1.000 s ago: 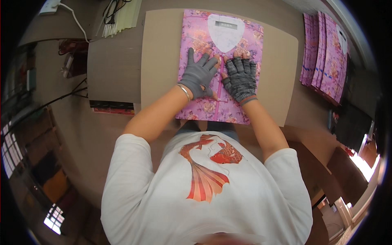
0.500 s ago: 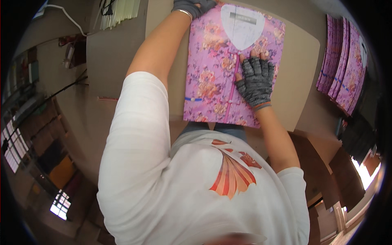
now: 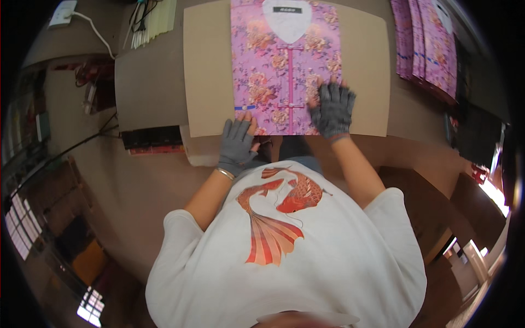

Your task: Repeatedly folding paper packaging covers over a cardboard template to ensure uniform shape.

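A folded pink-purple garment point(image 3: 262, 65) with a floral print lies flat in front of me. It has a white V-shaped neck area point(image 3: 288, 27) with a dark label, and a pink strip with knot-like fastenings runs down its front. My left hand point(image 3: 237, 143), in a grey fingerless glove, rests its outstretched fingertips at the garment's near left corner, beside a small blue band point(image 3: 245, 107). On the near right edge my right hand point(image 3: 333, 109), gloved in darker grey, lies flat with fingers spread. Neither hand holds anything.
A beige board point(image 3: 366, 82) lies under the garment on the table. Several similar folded floral garments point(image 3: 435, 49) are stacked at the far right. Pale strips point(image 3: 156, 24) and dark cords lie at the far left, near a white cable point(image 3: 97, 33).
My left hand has come back from the garment's far left corner to its near left corner. My right hand stays on the right side. The whole view has shifted, and the garment looks straighter.
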`<move>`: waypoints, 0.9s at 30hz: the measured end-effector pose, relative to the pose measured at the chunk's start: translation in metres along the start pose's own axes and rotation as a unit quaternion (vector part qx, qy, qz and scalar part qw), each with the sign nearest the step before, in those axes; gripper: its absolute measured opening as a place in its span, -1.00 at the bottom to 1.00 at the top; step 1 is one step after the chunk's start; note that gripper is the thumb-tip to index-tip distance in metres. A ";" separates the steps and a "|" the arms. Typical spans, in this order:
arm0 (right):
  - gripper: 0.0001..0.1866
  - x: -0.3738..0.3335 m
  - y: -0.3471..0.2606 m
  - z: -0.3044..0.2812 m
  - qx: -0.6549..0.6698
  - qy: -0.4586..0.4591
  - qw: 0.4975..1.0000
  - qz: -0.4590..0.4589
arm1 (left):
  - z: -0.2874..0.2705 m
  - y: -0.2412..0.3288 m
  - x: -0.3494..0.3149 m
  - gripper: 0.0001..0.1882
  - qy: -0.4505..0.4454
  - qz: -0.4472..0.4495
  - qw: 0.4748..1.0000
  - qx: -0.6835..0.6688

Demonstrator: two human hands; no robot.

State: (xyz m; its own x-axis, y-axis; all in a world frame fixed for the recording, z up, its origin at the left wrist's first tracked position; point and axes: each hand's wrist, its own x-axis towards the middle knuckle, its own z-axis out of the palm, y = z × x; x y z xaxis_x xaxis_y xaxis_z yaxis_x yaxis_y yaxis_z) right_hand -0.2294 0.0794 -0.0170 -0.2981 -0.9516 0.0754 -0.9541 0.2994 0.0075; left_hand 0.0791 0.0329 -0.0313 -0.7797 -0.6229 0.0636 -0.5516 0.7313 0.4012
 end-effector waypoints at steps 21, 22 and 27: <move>-0.72 -0.066 0.009 -0.074 0.676 0.062 0.652 0.338 | -0.038 0.039 0.057 -0.18 0.031 0.069 0.973 -0.220; -0.73 -0.059 0.039 -0.092 0.671 0.099 0.676 0.287 | -0.050 0.046 0.071 -0.17 0.037 0.087 0.968 -0.233; -0.88 -0.031 0.193 -0.097 0.782 0.267 0.424 0.371 | -0.038 0.014 0.086 -0.38 -0.002 0.083 0.980 -0.182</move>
State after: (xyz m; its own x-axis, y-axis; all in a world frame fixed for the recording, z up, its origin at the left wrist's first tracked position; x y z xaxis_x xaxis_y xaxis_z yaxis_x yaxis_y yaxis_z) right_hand -0.4013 0.1738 0.0790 -0.8828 -0.3593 -0.3028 0.4181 -0.3068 -0.8550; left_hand 0.0149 -0.0208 0.0142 -0.8512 -0.5022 0.1526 -0.2757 0.6751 0.6843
